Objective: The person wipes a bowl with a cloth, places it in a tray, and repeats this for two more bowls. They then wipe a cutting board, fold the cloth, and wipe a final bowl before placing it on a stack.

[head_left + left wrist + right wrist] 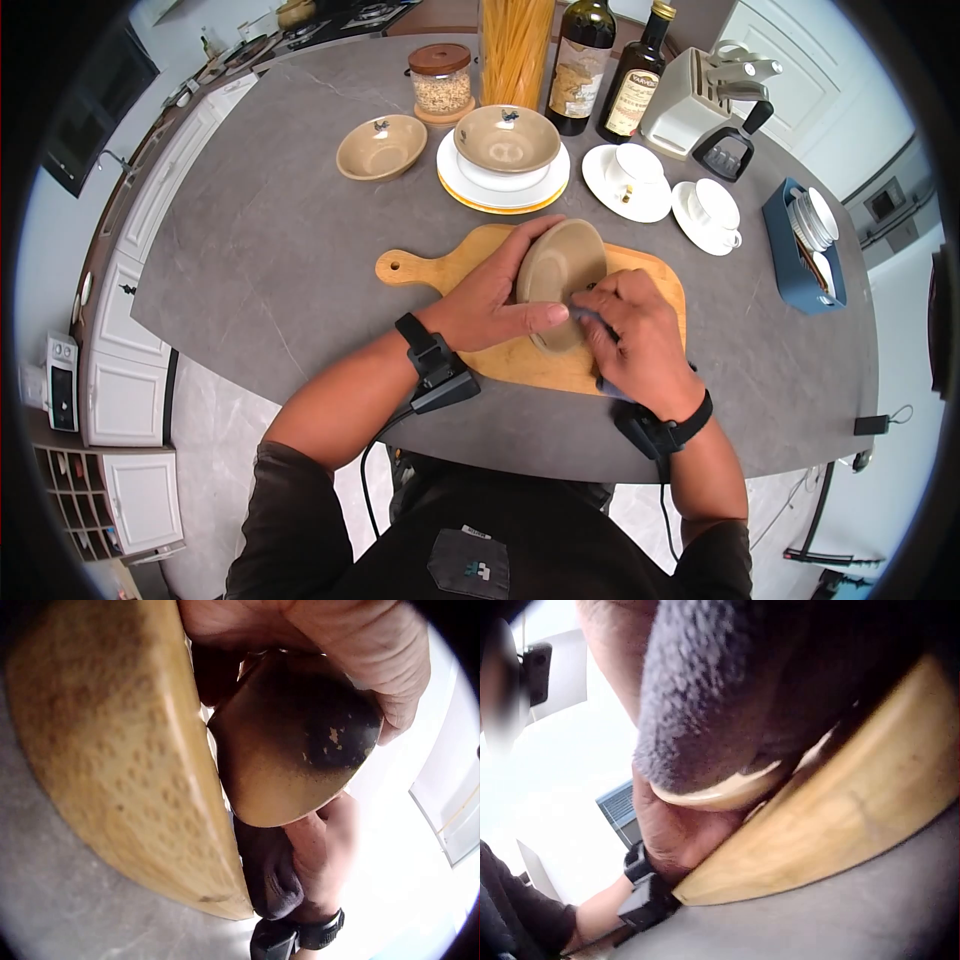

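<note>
A beige bowl (562, 262) is held tilted on its side above the wooden board (640, 262). The left hand (497, 300) grips its left side, thumb at the near rim. At the right rim, the right hand (635, 335) holds a dark cloth (590, 316) with curled fingers. In the left wrist view the bowl's underside (292, 742) shows a dark patch, and the cloth (274, 881) hangs beside the board (127, 765). The right wrist view has the fuzzy grey cloth (697, 697) against the bowl's rim (712, 796), with the left hand (679, 832) behind.
Beyond the board stand another beige bowl (382, 148), a bowl (507, 140) on stacked white plates (455, 185), an oat jar (440, 85), pasta, two bottles and a toaster (680, 105). Two cups on saucers (640, 200) and a blue bin (800, 275) are at the right.
</note>
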Motion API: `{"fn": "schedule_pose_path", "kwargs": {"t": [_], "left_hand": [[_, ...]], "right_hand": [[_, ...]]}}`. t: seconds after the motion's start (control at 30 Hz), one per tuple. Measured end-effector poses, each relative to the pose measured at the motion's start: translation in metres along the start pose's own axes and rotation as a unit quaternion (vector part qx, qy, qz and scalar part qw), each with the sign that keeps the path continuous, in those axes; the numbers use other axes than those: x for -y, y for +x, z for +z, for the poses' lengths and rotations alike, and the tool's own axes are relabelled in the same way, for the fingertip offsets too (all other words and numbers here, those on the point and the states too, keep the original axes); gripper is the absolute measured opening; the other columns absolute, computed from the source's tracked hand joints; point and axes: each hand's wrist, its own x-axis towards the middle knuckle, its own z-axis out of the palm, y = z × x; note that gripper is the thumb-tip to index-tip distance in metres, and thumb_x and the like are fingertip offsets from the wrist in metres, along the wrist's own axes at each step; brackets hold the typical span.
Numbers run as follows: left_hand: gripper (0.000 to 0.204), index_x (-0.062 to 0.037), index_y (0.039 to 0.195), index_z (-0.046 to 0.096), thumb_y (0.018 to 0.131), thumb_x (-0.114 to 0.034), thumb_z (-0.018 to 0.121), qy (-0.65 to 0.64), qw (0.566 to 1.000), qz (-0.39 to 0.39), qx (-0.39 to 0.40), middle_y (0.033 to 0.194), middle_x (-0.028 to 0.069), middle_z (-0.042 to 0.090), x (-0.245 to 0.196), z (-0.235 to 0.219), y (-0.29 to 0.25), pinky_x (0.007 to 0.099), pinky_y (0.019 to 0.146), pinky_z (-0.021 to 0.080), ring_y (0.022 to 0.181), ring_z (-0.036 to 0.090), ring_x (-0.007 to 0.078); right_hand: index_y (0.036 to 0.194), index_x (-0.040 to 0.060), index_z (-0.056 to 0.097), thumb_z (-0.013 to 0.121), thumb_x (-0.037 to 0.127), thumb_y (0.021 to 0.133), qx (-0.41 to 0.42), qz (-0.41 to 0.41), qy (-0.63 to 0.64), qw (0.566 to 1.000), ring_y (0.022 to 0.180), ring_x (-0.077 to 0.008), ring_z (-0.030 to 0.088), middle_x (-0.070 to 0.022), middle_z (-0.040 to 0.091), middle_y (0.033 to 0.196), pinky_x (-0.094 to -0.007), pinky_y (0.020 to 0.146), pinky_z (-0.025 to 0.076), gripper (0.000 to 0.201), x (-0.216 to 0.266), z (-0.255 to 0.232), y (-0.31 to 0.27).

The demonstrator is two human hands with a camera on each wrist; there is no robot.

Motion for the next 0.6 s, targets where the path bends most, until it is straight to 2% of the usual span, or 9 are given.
{"fn": "schedule_pose_path", "kwargs": {"t": [0.07,0.1,0.2,0.27,0.4,0.47,0.6], "left_hand": [[0.107,-0.0059,0.172,0.022,0.094,-0.043,0.085,0.000,1.000,0.000,-0.001,0.164,0.0121,0.043,0.000,0.000,-0.001,0.0413,0.128,0.034,0.154,0.042,0.0235],[0.107,-0.0059,0.172,0.022,0.094,-0.043,0.085,0.001,1.000,0.000,-0.002,0.164,0.0121,0.043,0.000,0.000,0.000,0.0413,0.128,0.034,0.154,0.042,0.0235],[0.106,-0.0060,0.172,0.022,0.094,-0.042,0.085,0.018,1.000,0.005,-0.003,0.164,0.0123,0.043,0.004,-0.002,0.000,0.0414,0.128,0.035,0.154,0.042,0.0236],[0.105,-0.0060,0.172,0.022,0.095,-0.041,0.084,0.013,1.000,0.007,-0.005,0.164,0.0123,0.043,0.003,-0.002,0.000,0.0413,0.128,0.035,0.154,0.042,0.0235],[0.104,-0.0059,0.172,0.022,0.095,-0.040,0.084,-0.006,1.000,-0.001,-0.007,0.164,0.0124,0.043,0.002,0.000,0.000,0.0413,0.128,0.035,0.154,0.042,0.0234],[0.104,-0.0059,0.172,0.022,0.095,-0.040,0.084,-0.001,1.000,0.000,-0.006,0.164,0.0123,0.043,0.003,0.000,-0.001,0.0413,0.128,0.035,0.154,0.042,0.0234],[0.104,-0.0059,0.172,0.022,0.095,-0.040,0.084,-0.006,1.000,0.003,-0.003,0.165,0.0123,0.042,0.003,-0.001,0.000,0.0414,0.128,0.035,0.154,0.042,0.0235]], "right_hand": [[0.105,0.0039,0.081,0.080,-0.001,0.080,-0.039,0.054,-0.101,0.993,0.100,-0.0353,0.067,-0.0120,0.069,0.102,-0.0447,0.087,0.058,0.026,-0.001,0.000,0.002],[0.105,0.0039,0.081,0.080,-0.001,0.080,-0.039,0.053,-0.101,0.993,0.100,-0.0353,0.067,-0.0120,0.069,0.102,-0.0447,0.087,0.058,0.026,-0.001,0.000,0.002],[0.105,0.0032,0.081,0.080,-0.001,0.080,0.008,0.014,-0.081,0.997,0.099,-0.0355,0.066,-0.0122,0.069,0.100,-0.0456,0.086,0.058,0.026,0.001,-0.002,0.000],[0.105,0.0020,0.081,0.080,-0.001,0.079,0.079,-0.001,0.035,0.996,0.097,-0.0355,0.066,-0.0123,0.069,0.101,-0.0460,0.085,0.057,0.026,0.005,-0.005,-0.001],[0.103,0.0024,0.080,0.079,-0.002,0.079,0.024,0.002,0.048,0.999,0.097,-0.0352,0.066,-0.0121,0.069,0.101,-0.0456,0.085,0.057,0.024,-0.001,-0.001,-0.001],[0.104,0.0044,0.081,0.079,-0.002,0.080,-0.040,0.041,-0.088,0.995,0.098,-0.0354,0.066,-0.0123,0.069,0.101,-0.0449,0.087,0.058,0.025,-0.006,0.000,0.000],[0.105,0.0044,0.081,0.079,-0.002,0.080,0.005,0.009,-0.080,0.997,0.098,-0.0350,0.066,-0.0120,0.069,0.100,-0.0449,0.085,0.058,0.026,0.000,-0.001,0.001]]}}
